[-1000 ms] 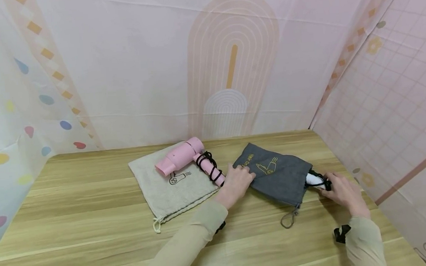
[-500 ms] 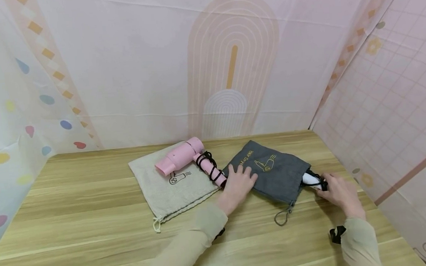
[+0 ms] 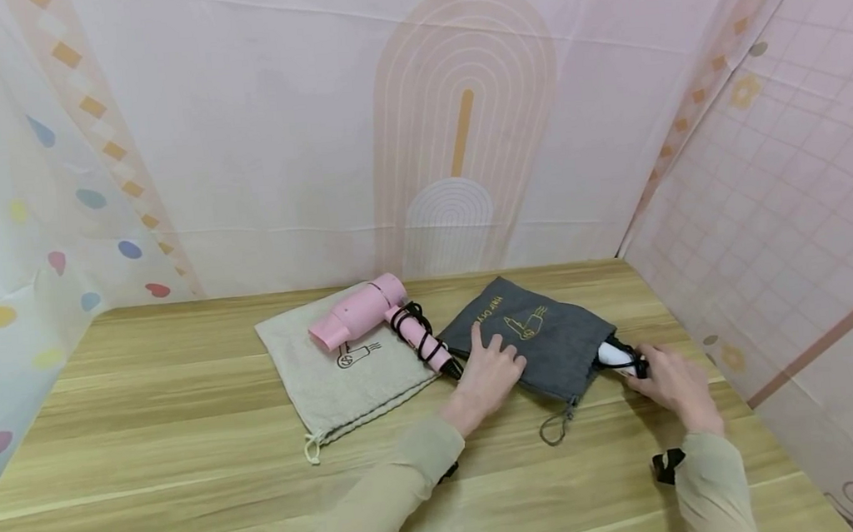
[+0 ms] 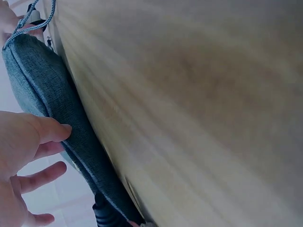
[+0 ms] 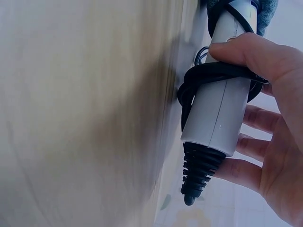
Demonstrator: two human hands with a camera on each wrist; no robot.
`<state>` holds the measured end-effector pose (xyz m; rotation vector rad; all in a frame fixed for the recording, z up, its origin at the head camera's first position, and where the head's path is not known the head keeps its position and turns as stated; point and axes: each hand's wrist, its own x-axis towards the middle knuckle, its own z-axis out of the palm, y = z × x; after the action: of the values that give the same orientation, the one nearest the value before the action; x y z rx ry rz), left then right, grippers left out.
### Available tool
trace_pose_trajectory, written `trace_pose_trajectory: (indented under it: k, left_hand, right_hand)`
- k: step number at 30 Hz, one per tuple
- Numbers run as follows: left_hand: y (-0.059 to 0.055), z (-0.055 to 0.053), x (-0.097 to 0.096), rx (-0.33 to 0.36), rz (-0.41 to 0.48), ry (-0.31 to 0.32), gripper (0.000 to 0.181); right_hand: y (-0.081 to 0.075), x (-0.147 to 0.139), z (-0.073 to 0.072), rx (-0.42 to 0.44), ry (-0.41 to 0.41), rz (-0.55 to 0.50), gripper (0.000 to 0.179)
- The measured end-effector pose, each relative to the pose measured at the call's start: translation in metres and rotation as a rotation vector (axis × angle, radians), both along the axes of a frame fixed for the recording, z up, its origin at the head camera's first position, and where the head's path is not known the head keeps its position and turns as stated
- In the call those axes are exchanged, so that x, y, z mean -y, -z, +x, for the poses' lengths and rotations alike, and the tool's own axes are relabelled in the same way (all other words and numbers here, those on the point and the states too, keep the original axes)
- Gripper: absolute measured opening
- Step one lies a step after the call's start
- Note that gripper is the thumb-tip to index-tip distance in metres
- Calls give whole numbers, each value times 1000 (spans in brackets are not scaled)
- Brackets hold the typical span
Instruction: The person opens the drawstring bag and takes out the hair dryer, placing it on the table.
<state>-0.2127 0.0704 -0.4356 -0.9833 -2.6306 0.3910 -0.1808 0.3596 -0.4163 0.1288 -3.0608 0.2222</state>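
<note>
A dark grey drawstring bag [image 3: 564, 345] with a yellow hair dryer print lies flat on the table. From its mouth sticks the white handle of a hair dryer [image 5: 220, 109], a black cord wound round it; the rest is hidden inside. My right hand [image 3: 672, 382] grips this handle, thumb on one side and fingers on the other. On the bag's left part rests my left hand [image 3: 486, 378], fingers spread and thumb touching the bag's side in the left wrist view. To the left, a pink hair dryer [image 3: 361, 311] with a wound black cord lies across a beige drawstring bag [image 3: 302, 368].
The wooden table [image 3: 149, 471] carries both bags. A patterned cloth [image 3: 274, 144] hangs along the back, with more cloth at the left and right sides. A grey drawstring loop [image 3: 555, 430] trails from the dark bag's mouth toward the front.
The grey bag, the white handle and my right hand have shifted left. My left hand has moved slightly right with its fingers more spread, uncovering the pink dryer's cord end.
</note>
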Motion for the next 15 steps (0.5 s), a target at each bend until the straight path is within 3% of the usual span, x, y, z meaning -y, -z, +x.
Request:
trace_pose_trajectory:
  k: [8, 15]
  left_hand:
    - [-3, -13, 7, 32, -5, -110, 23]
    - [-5, -22, 10, 42, -23, -138, 22]
  right_hand:
    - [0, 5, -4, 7, 5, 2, 56]
    - [0, 5, -5, 20, 6, 11, 57]
